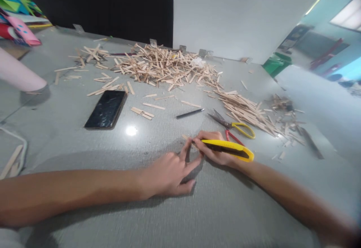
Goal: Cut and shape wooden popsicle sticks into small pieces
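Note:
My right hand (216, 150) is closed round a yellow utility knife (239, 151), its tip pointing left at a small wooden stick (185, 137) on the table. Most of that stick is covered by my fingers. My left hand (176, 171) lies beside it with fingers spread, index and middle fingertips pressing down near the knife tip. Scissors (222, 121) with one yellow and one red handle lie just beyond my right hand. A dark pen (190, 113) rests farther out, and left of it are a few sticks (143, 112) with dark marks.
A large heap of wooden sticks (166, 65) spreads along the back, with a longer bundle (245, 111) to the right. A phone (106, 109) lies left of centre. Cut scraps (284, 131) and a grey blade-like strip (311, 142) are at far right. A pink cylinder (21, 71) stands at left.

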Demonstrator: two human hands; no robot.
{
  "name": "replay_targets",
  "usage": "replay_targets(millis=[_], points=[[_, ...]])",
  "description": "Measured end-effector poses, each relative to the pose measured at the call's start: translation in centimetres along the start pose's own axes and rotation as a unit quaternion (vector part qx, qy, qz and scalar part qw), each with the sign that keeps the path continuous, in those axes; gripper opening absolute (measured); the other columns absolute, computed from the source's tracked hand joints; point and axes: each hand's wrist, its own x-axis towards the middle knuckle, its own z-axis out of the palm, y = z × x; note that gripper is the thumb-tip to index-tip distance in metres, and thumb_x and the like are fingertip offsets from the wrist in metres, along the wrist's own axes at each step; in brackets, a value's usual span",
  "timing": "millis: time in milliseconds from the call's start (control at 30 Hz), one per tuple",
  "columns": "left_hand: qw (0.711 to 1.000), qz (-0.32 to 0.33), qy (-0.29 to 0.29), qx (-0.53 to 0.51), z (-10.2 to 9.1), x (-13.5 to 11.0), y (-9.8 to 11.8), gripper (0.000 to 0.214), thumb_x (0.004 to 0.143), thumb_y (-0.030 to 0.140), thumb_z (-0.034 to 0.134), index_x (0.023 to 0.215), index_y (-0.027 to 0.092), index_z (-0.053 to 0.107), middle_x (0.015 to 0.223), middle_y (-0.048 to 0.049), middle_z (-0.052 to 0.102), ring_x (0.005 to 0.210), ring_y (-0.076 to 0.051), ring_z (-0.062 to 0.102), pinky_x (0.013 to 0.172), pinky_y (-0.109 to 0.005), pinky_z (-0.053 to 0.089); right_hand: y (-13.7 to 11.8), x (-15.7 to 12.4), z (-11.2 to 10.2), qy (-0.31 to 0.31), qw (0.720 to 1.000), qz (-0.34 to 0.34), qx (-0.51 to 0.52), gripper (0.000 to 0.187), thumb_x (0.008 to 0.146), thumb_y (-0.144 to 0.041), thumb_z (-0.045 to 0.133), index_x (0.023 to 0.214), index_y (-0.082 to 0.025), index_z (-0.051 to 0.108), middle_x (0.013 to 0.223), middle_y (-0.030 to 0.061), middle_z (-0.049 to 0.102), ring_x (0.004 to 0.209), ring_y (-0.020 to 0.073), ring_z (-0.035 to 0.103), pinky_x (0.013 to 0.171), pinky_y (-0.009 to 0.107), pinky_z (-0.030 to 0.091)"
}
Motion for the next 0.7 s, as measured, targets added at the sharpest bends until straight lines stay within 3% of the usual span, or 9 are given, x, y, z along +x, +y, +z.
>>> replay_targets(millis=[233, 700], points=[[1.0, -0.009, 0.0, 0.027, -0.09, -0.12, 0.24, 0.073, 0.106, 0.05, 0.052, 0.169, 0.017, 0.037, 0.158, -0.0375, 0.052, 0.072, -0.035, 0.08, 0.067, -0.046, 0.062, 0.42, -0.14, 0.01, -0.016, 1.0, -0.009, -0.006, 0.037, 0.111, -0.035, 0.054, 0.077, -0.022, 0.058, 0.065, -0.0032, 0.058, 0.057, 0.013, 0.054, 0.059, 0.027, 0.042], [0.999, -0.016, -0.012, 0.05, -0.42, 0.0, 0.46, 0.077, 0.104, 0.044, 0.053, 0.172, 0.016, 0.032, 0.159, -0.0391, 0.05, 0.068, -0.035, 0.081, 0.061, -0.046, 0.064, 0.63, 0.19, -0.71, -0.05, 0.999, -0.007, -0.017, 0.038, 0.112, -0.036, 0.053, 0.078, -0.021, 0.059, 0.067, -0.0026, 0.061, 0.058, 0.0122, 0.052, 0.06, 0.027, 0.039]])
